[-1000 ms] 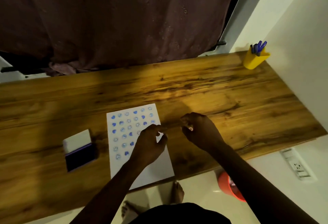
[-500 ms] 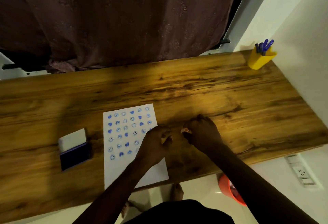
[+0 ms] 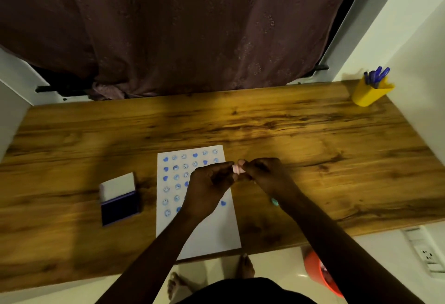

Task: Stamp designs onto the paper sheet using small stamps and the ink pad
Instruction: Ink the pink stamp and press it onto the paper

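A white paper sheet lies on the wooden desk, its upper part covered with rows of blue heart and smiley prints. A small pink stamp is pinched between the fingertips of my left hand and my right hand, both raised just above the sheet's right edge. An open ink pad with a dark blue pad and a white lid lies left of the sheet. A small teal object, maybe another stamp, peeks out from under my right wrist.
A yellow pen holder with blue pens stands at the desk's back right corner. A dark curtain hangs behind the desk. White walls close in both sides. An orange bin and my bare feet are on the floor below the front edge.
My hands have come together over the sheet's right edge, and both now pinch the pink stamp that my right hand was taking up from the desk. The view has shifted slightly.
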`<state>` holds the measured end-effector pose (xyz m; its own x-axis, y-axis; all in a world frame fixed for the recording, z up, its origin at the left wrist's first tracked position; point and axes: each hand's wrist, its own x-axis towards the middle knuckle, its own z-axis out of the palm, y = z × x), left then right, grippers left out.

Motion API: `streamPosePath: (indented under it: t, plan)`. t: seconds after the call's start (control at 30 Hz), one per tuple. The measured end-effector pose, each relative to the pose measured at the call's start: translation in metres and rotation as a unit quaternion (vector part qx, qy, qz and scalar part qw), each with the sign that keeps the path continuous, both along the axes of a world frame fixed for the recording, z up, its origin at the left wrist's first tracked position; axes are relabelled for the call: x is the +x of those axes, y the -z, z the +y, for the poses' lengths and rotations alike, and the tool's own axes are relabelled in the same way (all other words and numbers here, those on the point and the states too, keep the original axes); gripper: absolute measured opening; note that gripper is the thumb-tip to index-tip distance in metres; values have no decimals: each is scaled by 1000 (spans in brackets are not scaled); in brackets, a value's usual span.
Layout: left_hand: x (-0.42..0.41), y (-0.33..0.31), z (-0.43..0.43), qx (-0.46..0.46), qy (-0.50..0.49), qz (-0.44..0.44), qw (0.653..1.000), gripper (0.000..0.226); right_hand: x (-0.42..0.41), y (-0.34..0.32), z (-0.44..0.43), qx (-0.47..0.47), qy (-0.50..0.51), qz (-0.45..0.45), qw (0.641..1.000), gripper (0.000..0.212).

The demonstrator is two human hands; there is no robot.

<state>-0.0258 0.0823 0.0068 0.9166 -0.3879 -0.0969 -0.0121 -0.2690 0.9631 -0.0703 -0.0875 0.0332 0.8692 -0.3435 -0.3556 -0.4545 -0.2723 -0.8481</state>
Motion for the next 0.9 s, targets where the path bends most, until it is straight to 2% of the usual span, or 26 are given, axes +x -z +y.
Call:
streamPosePath:
  t: [0.07, 0.2, 0.33, 0.43, 0.53, 0.67, 0.8, 0.9]
  plan:
    - [0, 0, 5, -21, -4, 9, 1000, 53, 1, -1, 4, 43, -7, 11, 999, 33]
    - [2, 6, 24, -13, -16, -13, 1000, 35, 7, -3, 13, 103, -45, -10, 994, 26]
    - [5, 3, 48, 0, -25, -23, 999, 34, 16, -4, 29, 117, -99, -32, 988, 19]
    - [10, 0, 69, 23, -54, -13, 998, 24, 24, -5, 44, 122, -106, -57, 985, 23]
    - [14, 3, 95, 37, -87, -2, 995, 29, 34, -5, 61, 114, -103, -68, 986, 27]
    - [13, 2, 137, 16, -141, 23, 990, 28, 47, -1, 90, 68, -119, -63, 989, 32]
    - [6, 3, 185, -23, -191, 35, 981, 9, 58, 6, 125, -24, -180, -65, 981, 29]
    - [4, 11, 221, -12, -231, 43, 972, 18, 65, 11, 155, -97, -238, -73, 964, 31]
